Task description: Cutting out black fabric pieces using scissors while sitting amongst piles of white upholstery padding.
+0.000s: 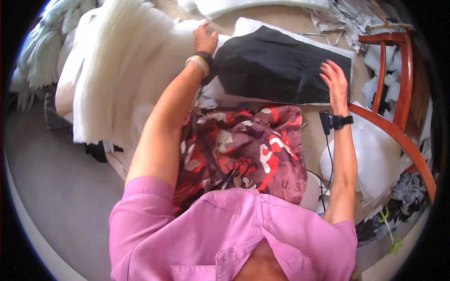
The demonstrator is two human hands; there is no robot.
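Note:
My left hand (205, 38) is at the upper edge of the white batting (180, 47), fingers curled onto it beside the black fabric piece (262, 63). The black piece lies flat on a white sheet (243, 25) whose margins show around it. My right hand (336, 79) is over the right part of the black piece, fingers apart and slightly bent, holding nothing; I cannot tell whether they touch it. Below lies rumpled red camouflage fabric (276, 150) with a dark cord and small dark loops on it.
Thick batting layers (108, 75) pile at the left. A curved wooden chair frame (398, 131) stands at the right, with white padding (375, 159) and crumpled fabric scraps (412, 189) beside it. More batting (253, 5) lies along the top.

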